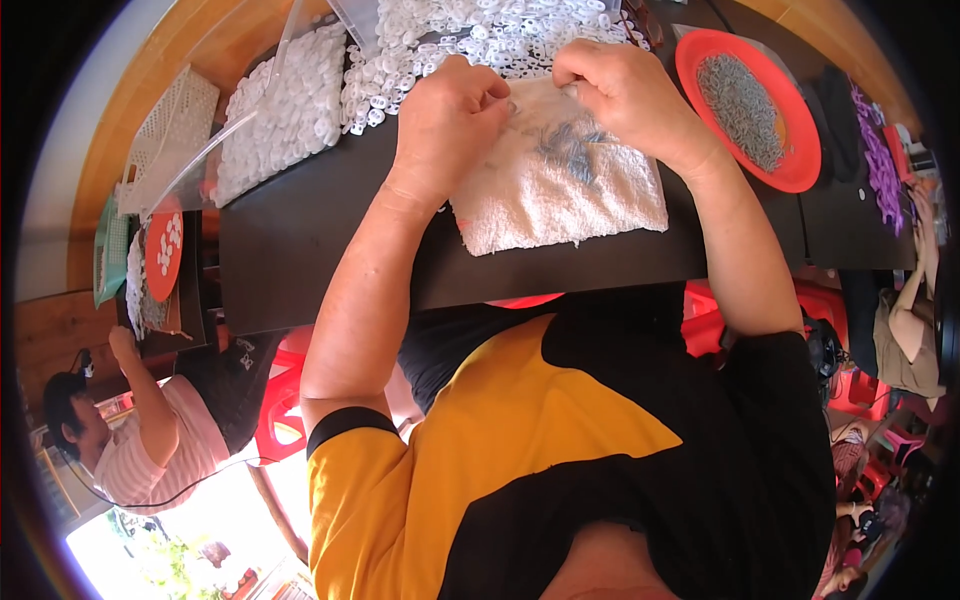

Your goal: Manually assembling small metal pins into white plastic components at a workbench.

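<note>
A cream terry towel (560, 210) lies on the dark table, with a small scatter of thin grey metal pieces (570, 152) on it. Over the towel's far left corner, my left hand (450, 125) is closed in a pinch, and what its fingertips hold is too small to make out. My right hand (630, 95) pinches at the far right corner, thumb against bent fingers; a tiny greyish bit shows at the tips, its kind unclear. Just beyond both hands spreads a heap of small white plastic pieces (450, 35) with dark holes.
A red oval plate (802, 165) of small grey metal pieces (740, 110) stands at the right. White parts packed in a block (285, 115) sit at the far left beside a clear plastic sheet. Purple pieces (882, 165) lie far right. Another person (160, 430) works at the left.
</note>
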### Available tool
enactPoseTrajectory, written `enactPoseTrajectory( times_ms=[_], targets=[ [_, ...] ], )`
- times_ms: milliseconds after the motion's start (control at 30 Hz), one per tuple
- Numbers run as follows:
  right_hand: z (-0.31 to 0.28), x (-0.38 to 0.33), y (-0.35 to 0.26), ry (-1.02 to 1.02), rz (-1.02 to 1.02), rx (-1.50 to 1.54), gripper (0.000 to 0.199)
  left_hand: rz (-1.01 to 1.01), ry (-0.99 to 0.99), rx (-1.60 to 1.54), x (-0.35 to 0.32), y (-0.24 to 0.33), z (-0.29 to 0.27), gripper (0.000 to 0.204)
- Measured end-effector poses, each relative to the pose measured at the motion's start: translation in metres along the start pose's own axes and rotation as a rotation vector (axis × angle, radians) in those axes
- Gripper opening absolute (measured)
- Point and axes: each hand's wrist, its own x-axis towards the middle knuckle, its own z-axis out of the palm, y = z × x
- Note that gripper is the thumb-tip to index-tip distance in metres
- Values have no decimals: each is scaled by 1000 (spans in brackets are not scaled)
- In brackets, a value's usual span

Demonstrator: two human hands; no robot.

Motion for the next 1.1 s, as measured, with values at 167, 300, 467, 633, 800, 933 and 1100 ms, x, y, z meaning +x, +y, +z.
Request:
enactPoseTrajectory(
  times_ms=[167, 300, 467, 633, 800, 933, 1100],
  targets=[
    [3, -4, 11, -184, 13, -253, 11, 98, -54, 168, 1, 2, 2, 11],
    [-1, 0, -5, -8, -80, -266, 11, -191, -60, -177, 6, 3, 1, 14],
    [-14, -7, -46, -84, -212, -142, 5, -300, -30, -434, 8, 7, -9, 12],
    [-22, -19, -67, -207, -252, -280, 6, -366, -68, -644, 5, 15, -14, 12],
    [-4, -40, -61, -162, -202, -305, 8, -413, -94, -753, 5, 17, -10, 13],
    [10, -48, -59, -93, -226, -321, 7, -451, -117, -942, 6, 11, -11, 15],
    [16, -52, -63, -31, -315, -441, 3, -493, -135, -1070, 7, 6, -12, 16]
  ],
)
